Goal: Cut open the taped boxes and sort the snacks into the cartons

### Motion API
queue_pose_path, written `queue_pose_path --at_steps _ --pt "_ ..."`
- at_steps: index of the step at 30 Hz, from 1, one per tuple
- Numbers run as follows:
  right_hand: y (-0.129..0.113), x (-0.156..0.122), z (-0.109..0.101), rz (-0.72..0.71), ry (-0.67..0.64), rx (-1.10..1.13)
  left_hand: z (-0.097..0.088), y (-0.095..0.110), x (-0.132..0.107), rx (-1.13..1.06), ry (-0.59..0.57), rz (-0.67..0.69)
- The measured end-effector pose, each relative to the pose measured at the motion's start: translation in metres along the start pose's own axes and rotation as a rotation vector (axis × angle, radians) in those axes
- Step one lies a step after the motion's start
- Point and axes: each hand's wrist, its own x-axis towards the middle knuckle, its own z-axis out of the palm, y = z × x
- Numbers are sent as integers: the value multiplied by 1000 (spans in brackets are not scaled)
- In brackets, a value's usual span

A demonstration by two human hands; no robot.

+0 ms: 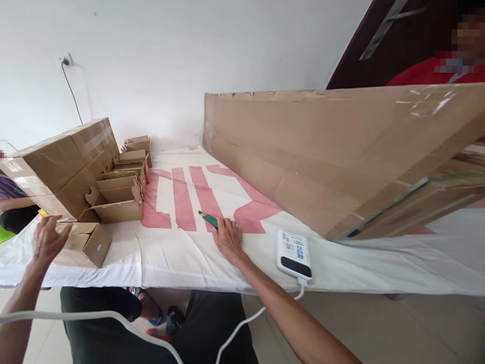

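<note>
Cable loops white across the bottom of the frame, running up to the power bank at lower centre-right on the white cloth. Left of it, the right hand lies on the cloth, fingers closed on a green pen. At far left, the left hand spreads open over a small cardboard box. Behind stand open cartons, then a big box; a long cardboard panel fills the upper right.
</note>
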Motion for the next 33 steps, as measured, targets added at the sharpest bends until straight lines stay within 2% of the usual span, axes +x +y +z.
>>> queue_pose_path --at_steps 4,9,12,16,20,25,29,33 --pt "-2 -4 0 -10 7 -22 -6 -39 1 56 -91 -293" --pt "3 -6 10 -21 31 -64 -2 -69 -5 -84 -159 -427" --pt "6 -7 16 -40 46 -85 6 -79 -10 -305 -191 -467" --pt "10 -7 23 -48 64 -115 16 -79 -20 -510 -190 -382" --pt "12 -7 26 -49 67 -122 22 -56 -38 -590 -190 -369" --pt "14 -8 25 -59 59 -132 28 -1 -76 -702 -190 -297" --pt "11 -8 22 -31 26 -123 29 42 -107 -809 -264 -212" --pt "8 -9 19 3 -5 -126 25 69 -124 -933 -326 -212"
